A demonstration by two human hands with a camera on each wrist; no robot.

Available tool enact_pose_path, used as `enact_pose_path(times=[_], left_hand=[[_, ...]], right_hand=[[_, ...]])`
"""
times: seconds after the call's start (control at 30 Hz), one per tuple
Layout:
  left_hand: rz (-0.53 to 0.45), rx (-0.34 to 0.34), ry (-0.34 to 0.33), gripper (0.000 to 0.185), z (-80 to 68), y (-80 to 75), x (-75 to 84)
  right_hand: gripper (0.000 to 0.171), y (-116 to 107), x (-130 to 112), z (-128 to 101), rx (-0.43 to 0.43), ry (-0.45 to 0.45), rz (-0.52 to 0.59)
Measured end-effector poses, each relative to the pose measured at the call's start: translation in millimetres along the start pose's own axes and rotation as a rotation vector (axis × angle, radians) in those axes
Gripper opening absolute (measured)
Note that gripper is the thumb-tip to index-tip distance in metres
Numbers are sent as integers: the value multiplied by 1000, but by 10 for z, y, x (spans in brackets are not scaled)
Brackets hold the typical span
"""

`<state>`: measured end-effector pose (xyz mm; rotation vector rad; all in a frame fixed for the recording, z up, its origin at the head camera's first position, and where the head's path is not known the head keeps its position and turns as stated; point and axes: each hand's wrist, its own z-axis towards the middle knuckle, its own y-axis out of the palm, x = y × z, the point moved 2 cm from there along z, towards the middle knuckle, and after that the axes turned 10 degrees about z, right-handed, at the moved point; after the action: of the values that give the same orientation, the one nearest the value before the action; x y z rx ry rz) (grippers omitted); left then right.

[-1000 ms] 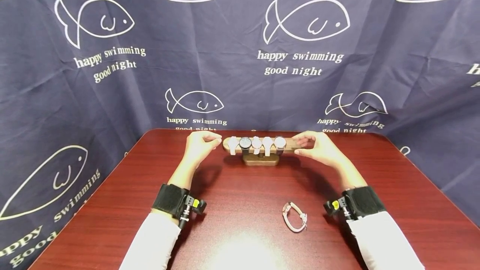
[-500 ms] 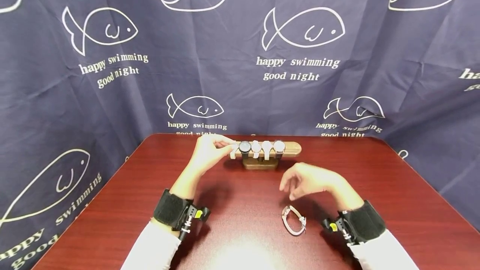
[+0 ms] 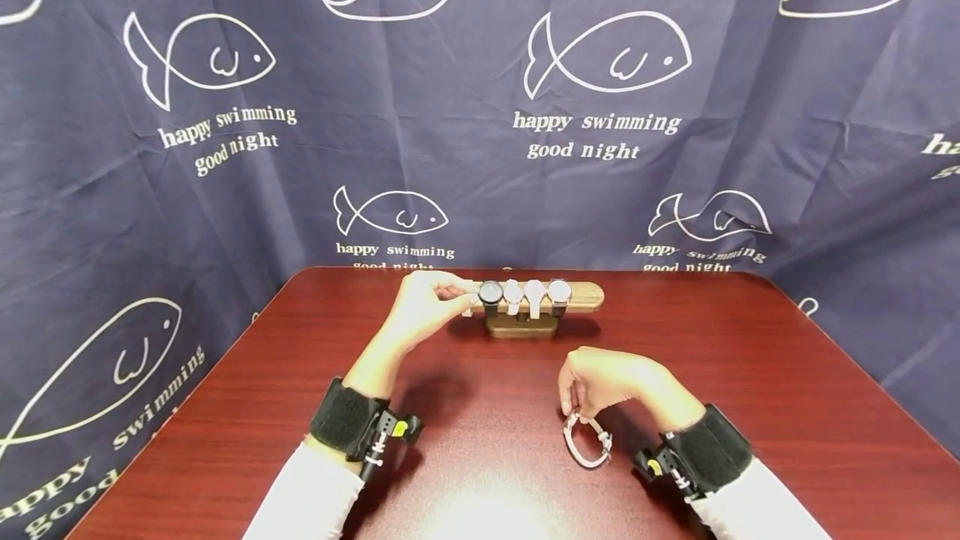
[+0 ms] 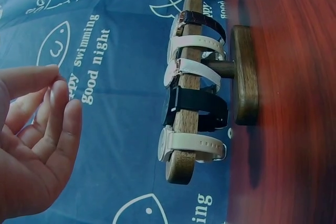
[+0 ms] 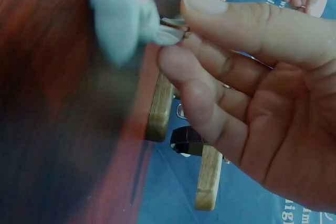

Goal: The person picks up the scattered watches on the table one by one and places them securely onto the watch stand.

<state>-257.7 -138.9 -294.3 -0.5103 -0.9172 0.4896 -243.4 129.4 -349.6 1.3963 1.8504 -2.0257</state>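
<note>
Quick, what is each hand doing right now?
Left hand: open, fingers relaxed beside the end of the watch stand, holding nothing.
Right hand: pinching the loose watch on the table.

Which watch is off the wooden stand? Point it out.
The pale-strapped watch lying on the table, near edge, pinched by the right hand. The other watches are strapped round the stand.

White lettering reading "happy swimming good night" is repeating across the dark blue curtain (image 3: 480, 107) behind the table, each time sitting under a drawn fish outline. Nothing readable is showing on the watches (image 3: 525, 294).
</note>
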Motion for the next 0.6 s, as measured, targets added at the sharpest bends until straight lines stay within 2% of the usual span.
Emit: enact_pose_path(times=[0.13, 0.3, 0.43, 0.6], left_hand=[[-12, -24, -12, 16, 7, 25, 1], [-35, -46, -14, 14, 7, 61, 12], [-30, -44, 17, 12, -13, 106, 72], [4, -117, 75, 12, -63, 216, 188]], right_hand=[[26, -42, -6, -19, 30, -21, -14], [22, -135, -43, -52, 82, -108, 18], [19, -222, -97, -81, 162, -198, 32], [17, -293, -153, -126, 268, -280, 38]])
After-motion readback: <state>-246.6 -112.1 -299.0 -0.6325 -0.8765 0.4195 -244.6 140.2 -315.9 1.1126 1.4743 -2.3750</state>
